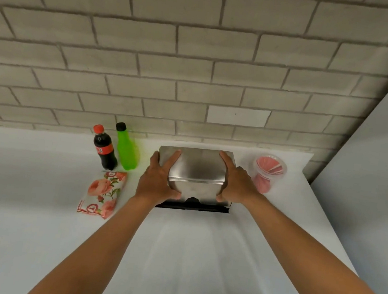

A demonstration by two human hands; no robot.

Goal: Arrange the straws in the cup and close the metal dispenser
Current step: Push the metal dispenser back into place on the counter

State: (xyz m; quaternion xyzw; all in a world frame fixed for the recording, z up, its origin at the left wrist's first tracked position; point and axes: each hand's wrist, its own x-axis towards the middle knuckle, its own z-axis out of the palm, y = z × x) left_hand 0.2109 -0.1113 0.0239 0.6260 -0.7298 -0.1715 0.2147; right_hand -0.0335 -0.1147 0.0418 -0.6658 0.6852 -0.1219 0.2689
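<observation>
Dispenser [197, 171] sits mid-counter [34, 225] w/ lid down, near the brick wall [199, 50]. Your left hand [158, 179] and right hand [237, 180] clasp its two sides, fingers flat on the lid, thumbs on the front. Cup [268, 173] w/ pink straws [270, 166] stands just right of it, behind your right hand. Left of it: cola bottle [104, 148], green bottle [126, 150], floral packet [101, 194] in front of them.

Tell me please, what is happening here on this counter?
A person holds the metal dispenser with both hands: the left hand on its left side, the right hand on its right. Its lid looks closed. To its right stands a clear cup of pink straws.
</observation>
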